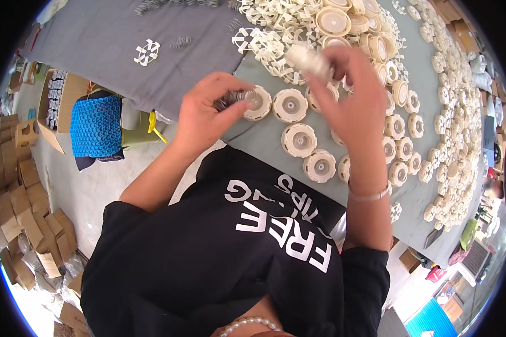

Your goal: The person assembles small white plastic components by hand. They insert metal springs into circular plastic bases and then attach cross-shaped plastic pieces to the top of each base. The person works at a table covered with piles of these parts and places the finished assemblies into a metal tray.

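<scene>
My left hand [202, 115] pinches a dark metal coil spring [230, 100] between thumb and fingers. The spring lies beside, and partly over, a round cream plastic housing [257, 104] on the table. Farther right and higher, my right hand [351, 92] closes on a whitish plastic part [308, 59], smeared by motion, so its exact shape is unclear. Below and between my hands sit more round cream housings, among them one housing [289, 105] with a recessed centre and another housing [299, 140] nearer my body. My right hand and forearm hide some of them.
A heap of white pronged plastic rings [275, 33] lies at the far side, beside stacked round cream parts [333, 22]. One loose pronged ring [147, 52] and a few springs [181, 42] rest on the grey cloth. Many assembled parts [458, 129] cover the right side. A blue-padded stool [95, 126] stands left.
</scene>
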`<state>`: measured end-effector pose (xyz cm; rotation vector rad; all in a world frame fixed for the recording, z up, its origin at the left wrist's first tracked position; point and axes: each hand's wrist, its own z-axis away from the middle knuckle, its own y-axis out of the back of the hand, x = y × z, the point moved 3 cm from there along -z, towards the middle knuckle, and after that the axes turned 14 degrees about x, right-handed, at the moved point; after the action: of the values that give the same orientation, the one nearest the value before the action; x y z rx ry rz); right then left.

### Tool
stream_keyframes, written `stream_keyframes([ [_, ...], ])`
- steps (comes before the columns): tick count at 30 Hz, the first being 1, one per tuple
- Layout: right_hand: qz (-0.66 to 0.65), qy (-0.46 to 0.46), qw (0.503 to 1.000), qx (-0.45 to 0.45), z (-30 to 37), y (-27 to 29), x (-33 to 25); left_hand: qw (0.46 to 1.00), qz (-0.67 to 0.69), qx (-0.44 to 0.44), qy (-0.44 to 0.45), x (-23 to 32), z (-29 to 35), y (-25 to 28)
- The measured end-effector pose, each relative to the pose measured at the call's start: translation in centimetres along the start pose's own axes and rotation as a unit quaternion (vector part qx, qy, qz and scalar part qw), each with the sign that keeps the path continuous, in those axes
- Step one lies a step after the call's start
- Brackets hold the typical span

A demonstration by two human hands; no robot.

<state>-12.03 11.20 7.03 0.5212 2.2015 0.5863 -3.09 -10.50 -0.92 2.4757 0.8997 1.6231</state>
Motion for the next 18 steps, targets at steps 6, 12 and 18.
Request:
stream_keyframes([
  [6, -0.024, 0.238, 0.967, -0.088, 10.5, -3.0, -3.7, 0.931, 0.175, 0.014, 0.319, -1.3, -0.6, 1.4],
  [12, 0.107, 0.245, 0.963, -0.012, 11.7, -3.8, -3.7, 0.922, 0.185, -0.001, 0.339, -1.0, 1.1, 1.3],
  [18, 0.120, 0.172, 0.976, -0.051, 10.7, -3.5, -2.8, 0.911, 0.223, -0.019, 0.345, -0.6, 2.4, 1.2],
])
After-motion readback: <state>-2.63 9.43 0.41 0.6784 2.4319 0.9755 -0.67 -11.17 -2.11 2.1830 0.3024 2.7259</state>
